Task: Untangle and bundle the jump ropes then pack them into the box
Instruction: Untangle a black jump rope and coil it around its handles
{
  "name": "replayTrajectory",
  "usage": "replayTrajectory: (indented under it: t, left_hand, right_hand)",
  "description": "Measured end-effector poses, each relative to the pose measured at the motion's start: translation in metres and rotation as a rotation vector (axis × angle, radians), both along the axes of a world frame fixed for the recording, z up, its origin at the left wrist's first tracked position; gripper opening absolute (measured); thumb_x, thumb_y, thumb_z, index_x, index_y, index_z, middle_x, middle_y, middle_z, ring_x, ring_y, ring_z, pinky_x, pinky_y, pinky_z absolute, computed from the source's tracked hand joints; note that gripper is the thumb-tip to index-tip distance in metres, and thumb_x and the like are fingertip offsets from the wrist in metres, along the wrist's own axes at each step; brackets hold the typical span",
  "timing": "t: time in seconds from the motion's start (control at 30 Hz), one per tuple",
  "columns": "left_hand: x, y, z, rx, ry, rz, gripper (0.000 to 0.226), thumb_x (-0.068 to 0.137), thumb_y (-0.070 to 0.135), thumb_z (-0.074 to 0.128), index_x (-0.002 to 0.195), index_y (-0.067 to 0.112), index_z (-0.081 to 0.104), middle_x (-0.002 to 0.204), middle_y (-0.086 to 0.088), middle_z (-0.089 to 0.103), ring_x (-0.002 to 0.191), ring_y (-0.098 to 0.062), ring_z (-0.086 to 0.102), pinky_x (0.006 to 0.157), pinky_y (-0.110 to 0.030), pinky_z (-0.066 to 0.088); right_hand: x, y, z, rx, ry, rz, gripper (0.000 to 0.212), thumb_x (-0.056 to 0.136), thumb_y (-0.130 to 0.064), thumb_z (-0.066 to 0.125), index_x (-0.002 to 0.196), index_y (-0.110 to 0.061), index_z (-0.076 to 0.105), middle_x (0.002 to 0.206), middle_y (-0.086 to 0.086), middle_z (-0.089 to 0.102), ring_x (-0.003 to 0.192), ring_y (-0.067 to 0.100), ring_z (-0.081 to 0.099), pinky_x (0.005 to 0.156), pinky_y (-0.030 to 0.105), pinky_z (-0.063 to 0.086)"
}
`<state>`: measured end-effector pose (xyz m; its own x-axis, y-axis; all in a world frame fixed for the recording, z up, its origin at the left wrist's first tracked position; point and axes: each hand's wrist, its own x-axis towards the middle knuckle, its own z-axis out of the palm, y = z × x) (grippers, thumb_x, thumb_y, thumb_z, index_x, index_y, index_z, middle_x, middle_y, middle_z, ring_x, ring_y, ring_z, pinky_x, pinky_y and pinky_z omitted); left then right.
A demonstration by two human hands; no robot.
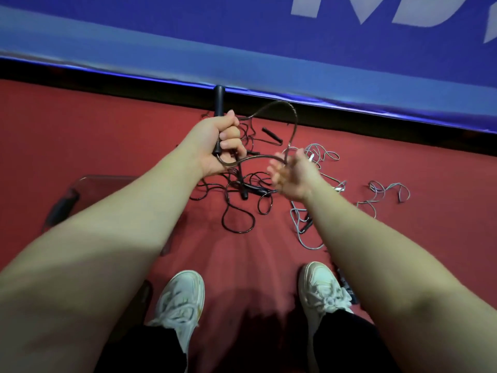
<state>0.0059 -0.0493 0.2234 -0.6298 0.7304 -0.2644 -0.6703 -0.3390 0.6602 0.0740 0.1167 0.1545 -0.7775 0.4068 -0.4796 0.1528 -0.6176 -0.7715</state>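
Left arm: bare, enters at 8 o'clock and extends toward centre. Left hand (220,146): fist, fingers curled round an upright black handle (219,100).

Right arm: bare, enters at 4 o'clock. Right hand (293,173): motion-blurred, fingers seemingly spread toward 9 o'clock; any grip on the cord (294,125) is unreadable.

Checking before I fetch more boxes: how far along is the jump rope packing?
Early. Done: the clear plastic box seems to hold one dark bundle, though it's indistinct. In hand: the left hand has its grip round a black rope handle, and the blurred right hand meets its cord loop. Left: the black rope tangle and grey ropes lie loose on the red floor.
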Motion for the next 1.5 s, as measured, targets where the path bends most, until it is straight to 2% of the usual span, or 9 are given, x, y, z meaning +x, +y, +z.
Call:
replayTrajectory:
  t: [0.1,0.27,0.43,0.57,0.77,1.0,1.2,1.33,1.5]
  left_hand:
    - [-0.001,0.005,0.010,0.091,-0.142,0.105,0.028,0.099,0.019,0.045,0.072,0.013,0.044,0.044,0.007,0.027,0.034,-0.007,0.022,0.050,-0.017,0.035]
    - [-0.005,-0.003,0.023,0.170,-0.272,0.199,0.025,0.098,0.016,0.046,0.073,0.010,0.044,0.045,0.006,0.028,0.035,-0.008,0.023,0.054,-0.019,0.036]
    - [-0.021,-0.027,0.022,0.256,-0.329,0.346,0.025,0.097,0.012,0.047,0.073,0.008,0.045,0.044,0.005,0.029,0.034,-0.008,0.028,0.047,-0.016,0.040]
    - [-0.041,-0.058,0.000,-0.008,-0.030,0.359,0.022,0.098,0.010,0.042,0.077,0.010,0.049,0.054,0.004,0.039,0.037,-0.005,0.036,0.047,-0.016,0.043]
    - [-0.027,-0.043,-0.048,-0.707,0.355,-0.009,0.036,0.088,-0.011,0.043,0.095,0.020,0.060,0.071,-0.001,0.052,0.033,-0.002,0.041,0.038,-0.015,0.036]
    - [-0.016,-0.001,-0.050,-0.600,0.557,0.096,0.044,0.083,-0.005,0.064,0.120,0.018,0.059,0.103,0.003,0.059,0.067,-0.006,0.051,0.067,-0.014,0.049]
    - [-0.023,-0.001,-0.027,-0.540,0.543,0.197,0.038,0.094,0.044,0.051,0.068,0.016,0.045,0.040,0.008,0.043,0.026,-0.002,0.027,0.033,-0.009,0.019]
    - [-0.029,0.000,0.024,-0.337,0.412,0.097,0.041,0.096,0.051,0.040,0.069,0.021,0.037,0.039,0.010,0.029,0.026,0.000,0.020,0.030,-0.012,0.014]
    - [-0.016,0.003,0.063,-0.266,0.324,-0.056,0.043,0.096,0.054,0.038,0.068,0.021,0.039,0.041,0.009,0.029,0.026,0.000,0.022,0.031,-0.012,0.012]
  right_hand:
    - [0.000,-0.027,-0.032,0.347,-0.199,0.256,0.019,0.098,-0.012,0.036,0.101,-0.016,0.054,0.081,0.000,0.052,0.063,0.012,0.046,0.051,0.021,0.028]
    - [-0.012,-0.065,-0.057,0.745,-0.075,0.562,0.064,0.088,0.001,0.057,0.143,-0.022,0.034,0.111,-0.005,0.048,0.088,0.013,0.050,0.074,0.025,0.046]
    - [-0.036,-0.077,-0.046,0.983,-0.082,0.433,0.031,0.100,-0.024,0.041,0.071,-0.021,0.053,0.074,-0.003,0.058,0.070,0.014,0.050,0.071,0.027,0.038]
    - [-0.029,-0.033,0.009,0.963,-0.050,-0.127,0.032,0.097,-0.031,0.047,0.077,-0.007,0.054,0.069,0.002,0.049,0.065,0.014,0.041,0.064,0.029,0.034]
    - [-0.010,-0.047,0.106,1.005,0.217,0.020,0.017,0.083,-0.020,0.068,0.071,-0.023,0.056,0.064,-0.010,0.052,0.053,0.001,0.043,0.051,0.013,0.034]
    - [0.004,-0.082,0.144,1.022,0.422,0.226,0.014,0.081,-0.018,0.069,0.072,-0.023,0.059,0.051,-0.016,0.050,0.054,0.005,0.044,0.058,0.023,0.035]
    - [0.010,-0.072,0.152,0.782,0.603,0.239,0.011,0.094,-0.009,0.052,0.090,-0.017,0.057,0.083,-0.002,0.062,0.053,0.007,0.051,0.055,0.018,0.042]
    - [-0.006,-0.033,0.108,0.864,0.236,-0.072,0.024,0.090,0.001,0.044,0.099,-0.019,0.052,0.087,-0.005,0.056,0.059,0.007,0.049,0.047,0.011,0.037]
    - [-0.017,-0.040,0.006,0.841,-0.194,0.523,0.055,0.084,0.006,0.059,0.135,-0.008,0.044,0.124,0.008,0.051,0.077,0.014,0.056,0.058,0.013,0.048]
